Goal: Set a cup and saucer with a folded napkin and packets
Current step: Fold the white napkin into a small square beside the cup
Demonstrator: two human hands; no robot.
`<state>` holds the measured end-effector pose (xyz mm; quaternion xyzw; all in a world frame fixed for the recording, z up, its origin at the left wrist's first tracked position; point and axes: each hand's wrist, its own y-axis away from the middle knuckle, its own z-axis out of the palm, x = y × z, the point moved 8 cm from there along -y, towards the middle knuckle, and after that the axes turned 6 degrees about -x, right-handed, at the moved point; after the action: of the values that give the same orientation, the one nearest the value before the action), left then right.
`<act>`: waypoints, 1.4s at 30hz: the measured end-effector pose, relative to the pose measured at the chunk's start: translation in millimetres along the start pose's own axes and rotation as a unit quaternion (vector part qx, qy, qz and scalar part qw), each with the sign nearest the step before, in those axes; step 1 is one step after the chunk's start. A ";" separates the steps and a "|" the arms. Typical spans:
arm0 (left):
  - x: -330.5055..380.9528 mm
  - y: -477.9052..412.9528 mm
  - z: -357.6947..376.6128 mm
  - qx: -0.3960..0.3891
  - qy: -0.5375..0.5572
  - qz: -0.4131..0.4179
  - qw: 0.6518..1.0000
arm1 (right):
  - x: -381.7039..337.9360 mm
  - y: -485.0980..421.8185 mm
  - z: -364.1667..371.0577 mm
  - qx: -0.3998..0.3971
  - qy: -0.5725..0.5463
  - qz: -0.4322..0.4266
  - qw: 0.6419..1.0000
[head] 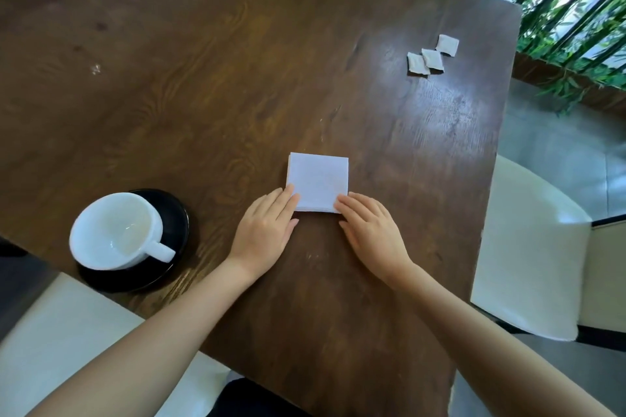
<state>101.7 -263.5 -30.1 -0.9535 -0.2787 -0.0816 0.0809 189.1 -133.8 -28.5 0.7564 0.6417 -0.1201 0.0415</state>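
Head view. The folded napkin (pixel 317 182) lies flat at the middle of the tabletop (pixel 210 85), nearly square, its edges running roughly 12-to-6 and 3-to-9 o'clock; no long axis can be told. Your left hand (pixel 263 230) rests flat at its 7 o'clock corner, fingers (pixel 288 200) extended and together, tips on the napkin's near-left edge, gripping nothing. Your right hand (pixel 372 234) lies at the 5 o'clock corner, fingers (pixel 349 205) likewise flattened, tips touching the near-right edge. The cup (pixel 115 230) stands on the saucer (pixel 176 223) at 9 o'clock of your hands, handle pointing toward 4 o'clock. Three packets (pixel 432 59) lie well apart at 1 o'clock.
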 end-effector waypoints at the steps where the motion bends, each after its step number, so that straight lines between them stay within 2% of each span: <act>1: -0.6 2.0 3.2 -0.015 -0.003 -0.006 1.000 | -1.4 4.1 3.7 -0.016 0.015 -0.002 1.000; 4: -0.8 6.3 5.6 -0.049 0.000 -0.018 0.999 | -0.9 13.0 9.8 -0.058 -0.013 0.007 0.998; 7: -3.0 -0.2 -9.6 -0.033 0.054 -0.041 0.997 | 3.7 8.5 1.2 -0.058 -0.149 0.035 0.987; 9: -8.9 -16.0 -27.8 -0.004 0.090 -0.068 0.994 | 14.7 -4.4 -14.0 -0.004 -0.244 0.093 0.965; 12: -19.4 -56.2 -52.5 0.043 0.112 -0.110 0.987 | 44.5 -32.1 -29.9 0.057 -0.336 0.235 0.910; 13: -21.3 -71.9 -55.5 0.048 0.110 -0.123 0.985 | 52.2 -44.5 -32.0 0.060 -0.336 0.265 0.902; 15: -19.6 -99.3 -48.9 0.033 0.095 -0.142 0.985 | 55.8 -72.5 -31.7 0.038 -0.286 0.275 0.917; 18: -11.4 -110.8 -9.9 -0.046 0.042 -0.162 0.985 | 33.1 -96.5 -5.2 -0.048 -0.155 0.235 0.958; 20: -15.6 -94.9 20.0 -0.093 0.028 -0.193 0.976 | 15.5 -90.2 21.1 -0.092 -0.090 0.208 0.970; 23: -23.9 -68.9 42.1 -0.103 0.035 -0.212 0.971 | 7.2 -73.5 40.7 -0.100 -0.038 0.186 0.977; 28: -22.1 -62.7 38.6 -0.052 0.020 -0.191 0.980 | 7.0 -72.1 44.7 -0.077 -0.020 0.167 0.983; 32: -21.9 -62.7 39.3 -0.070 0.024 -0.192 0.978 | 7.6 -71.5 46.5 -0.093 -0.017 0.175 0.980; 35: -25.5 -64.7 40.2 -0.091 0.068 -0.189 0.975 | 9.9 -74.3 45.0 -0.129 -0.070 0.148 0.978; 37: -36.2 -64.2 30.3 -0.080 0.199 -0.220 0.952 | 18.1 -72.7 34.2 -0.132 -0.192 0.145 0.962; 39: -56.0 -54.4 12.8 -0.013 0.355 -0.299 0.886 | 39.7 -60.6 10.5 -0.043 -0.306 0.215 0.926; 41: -72.0 -39.9 -0.7 0.044 0.415 -0.383 0.824 | 59.3 -38.9 -10.3 0.043 -0.303 0.309 0.901; 42: -75.6 -33.9 -1.7 0.038 0.424 -0.417 0.803 | 61.9 -32.4 -12.9 0.040 -0.294 0.339 0.893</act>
<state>20.2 -274.8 -39.9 -0.6117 -0.5907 -0.4925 0.1853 168.1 -65.9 -27.6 0.8591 0.2999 -0.3408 0.2362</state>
